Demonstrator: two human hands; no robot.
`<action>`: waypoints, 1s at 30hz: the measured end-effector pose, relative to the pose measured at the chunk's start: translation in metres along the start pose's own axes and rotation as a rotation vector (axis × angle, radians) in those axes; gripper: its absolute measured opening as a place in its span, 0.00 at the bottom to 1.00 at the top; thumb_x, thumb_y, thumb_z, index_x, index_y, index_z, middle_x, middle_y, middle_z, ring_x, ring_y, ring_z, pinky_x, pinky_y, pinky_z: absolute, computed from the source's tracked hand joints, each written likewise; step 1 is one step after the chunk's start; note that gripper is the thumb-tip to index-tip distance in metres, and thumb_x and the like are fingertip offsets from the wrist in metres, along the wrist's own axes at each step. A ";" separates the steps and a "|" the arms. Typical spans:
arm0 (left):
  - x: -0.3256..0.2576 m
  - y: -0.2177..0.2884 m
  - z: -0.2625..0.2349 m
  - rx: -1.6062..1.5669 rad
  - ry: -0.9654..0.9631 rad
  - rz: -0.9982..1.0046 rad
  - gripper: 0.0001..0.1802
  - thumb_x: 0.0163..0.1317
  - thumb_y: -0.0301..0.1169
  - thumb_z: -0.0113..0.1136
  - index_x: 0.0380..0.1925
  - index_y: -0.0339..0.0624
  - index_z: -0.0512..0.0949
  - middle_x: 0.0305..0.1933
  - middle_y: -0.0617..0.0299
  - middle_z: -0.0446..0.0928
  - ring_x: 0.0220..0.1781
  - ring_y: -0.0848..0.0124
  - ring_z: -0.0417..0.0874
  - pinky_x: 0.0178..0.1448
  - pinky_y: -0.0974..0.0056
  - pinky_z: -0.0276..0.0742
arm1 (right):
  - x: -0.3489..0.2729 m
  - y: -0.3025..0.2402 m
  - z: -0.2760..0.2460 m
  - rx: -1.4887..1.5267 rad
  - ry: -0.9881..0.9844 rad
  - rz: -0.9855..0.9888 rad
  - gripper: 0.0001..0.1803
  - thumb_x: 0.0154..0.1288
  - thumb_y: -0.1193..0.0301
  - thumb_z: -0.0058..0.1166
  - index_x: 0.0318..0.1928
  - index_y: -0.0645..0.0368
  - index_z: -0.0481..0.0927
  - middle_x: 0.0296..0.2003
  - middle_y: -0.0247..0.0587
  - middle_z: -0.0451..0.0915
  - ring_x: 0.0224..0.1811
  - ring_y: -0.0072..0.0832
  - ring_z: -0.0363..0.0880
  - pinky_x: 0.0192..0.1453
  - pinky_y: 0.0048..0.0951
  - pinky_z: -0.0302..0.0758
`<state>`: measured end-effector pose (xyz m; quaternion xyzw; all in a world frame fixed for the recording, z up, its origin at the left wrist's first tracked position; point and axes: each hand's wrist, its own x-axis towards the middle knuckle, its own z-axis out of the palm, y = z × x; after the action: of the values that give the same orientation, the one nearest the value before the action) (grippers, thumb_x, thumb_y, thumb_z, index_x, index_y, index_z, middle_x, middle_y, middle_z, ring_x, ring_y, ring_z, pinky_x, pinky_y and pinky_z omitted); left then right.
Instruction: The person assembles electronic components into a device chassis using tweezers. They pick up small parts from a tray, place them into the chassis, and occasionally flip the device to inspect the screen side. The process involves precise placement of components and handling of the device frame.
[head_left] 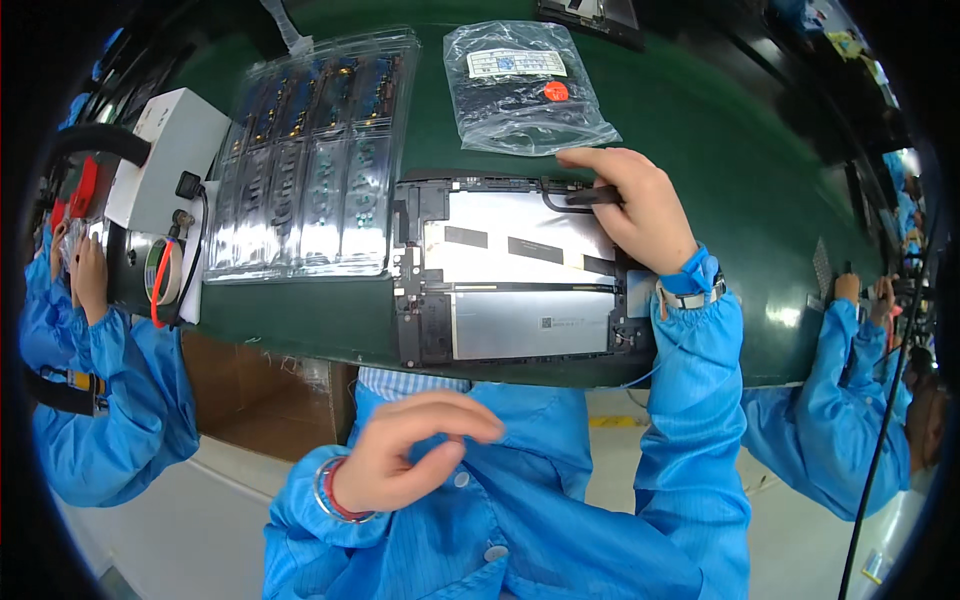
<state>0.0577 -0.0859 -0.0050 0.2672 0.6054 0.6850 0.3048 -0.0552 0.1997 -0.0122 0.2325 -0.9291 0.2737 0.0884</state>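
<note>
An opened tablet back (pixel 510 270) lies on the green conveyor belt (pixel 720 150), showing silver battery panels and black frame parts. My right hand (pixel 640 205) rests on its upper right corner and grips a thin black tool that touches the top edge. My left hand (pixel 415 450) hovers off the belt, close to my blue smock, with thumb and fingers curled toward each other and nothing visible in them.
A clear plastic tray (pixel 315 150) of small parts lies left of the tablet. A clear bag (pixel 525 90) of dark parts sits behind it. A white box (pixel 165 155) and tape roll (pixel 160 272) stand far left. Co-workers' blue sleeves flank both sides (pixel 95 400) (pixel 830 400).
</note>
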 end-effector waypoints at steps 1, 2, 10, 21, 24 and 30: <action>-0.004 -0.005 0.005 -0.188 -0.068 -0.143 0.16 0.59 0.24 0.48 0.49 0.36 0.72 0.50 0.52 0.73 0.49 0.67 0.75 0.50 0.66 0.70 | -0.001 0.003 -0.001 0.022 0.022 -0.038 0.22 0.43 0.81 0.48 0.43 0.54 0.78 0.41 0.40 0.78 0.43 0.39 0.75 0.52 0.35 0.69; -0.002 -0.011 0.010 -0.311 -0.078 -0.228 0.17 0.61 0.26 0.47 0.51 0.36 0.70 0.50 0.52 0.73 0.49 0.67 0.75 0.51 0.66 0.71 | -0.001 0.004 -0.002 0.043 0.043 -0.074 0.22 0.43 0.81 0.48 0.43 0.54 0.78 0.41 0.40 0.78 0.43 0.40 0.75 0.51 0.35 0.70; 0.017 -0.026 0.026 -0.727 -0.021 -0.362 0.22 0.64 0.31 0.46 0.58 0.38 0.61 0.56 0.51 0.69 0.53 0.66 0.73 0.54 0.64 0.71 | 0.002 0.003 0.000 -0.085 -0.030 -0.142 0.20 0.42 0.80 0.50 0.40 0.54 0.81 0.38 0.37 0.78 0.42 0.36 0.75 0.48 0.34 0.71; 0.142 0.005 -0.073 1.057 0.205 0.437 0.08 0.52 0.25 0.50 0.31 0.38 0.77 0.32 0.53 0.75 0.36 0.56 0.76 0.41 0.58 0.72 | 0.008 0.000 0.001 0.007 -0.054 -0.090 0.19 0.39 0.80 0.52 0.37 0.56 0.81 0.36 0.39 0.79 0.39 0.36 0.76 0.47 0.33 0.71; 0.172 0.003 -0.074 1.046 0.215 0.365 0.09 0.51 0.24 0.49 0.31 0.38 0.77 0.32 0.53 0.75 0.36 0.56 0.76 0.41 0.57 0.72 | 0.014 -0.001 -0.003 -0.110 -0.075 -0.136 0.17 0.39 0.79 0.54 0.36 0.57 0.81 0.34 0.39 0.79 0.37 0.37 0.77 0.45 0.33 0.72; 0.174 -0.020 -0.060 0.937 0.388 0.406 0.08 0.50 0.22 0.49 0.30 0.39 0.77 0.32 0.54 0.75 0.35 0.55 0.76 0.39 0.58 0.72 | 0.012 -0.006 0.005 0.193 -0.019 0.135 0.12 0.42 0.77 0.61 0.32 0.61 0.81 0.30 0.41 0.80 0.32 0.33 0.79 0.39 0.27 0.74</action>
<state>-0.1013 0.0043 -0.0328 0.3545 0.8274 0.4235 -0.1025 -0.0627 0.1884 -0.0098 0.1794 -0.9129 0.3648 0.0380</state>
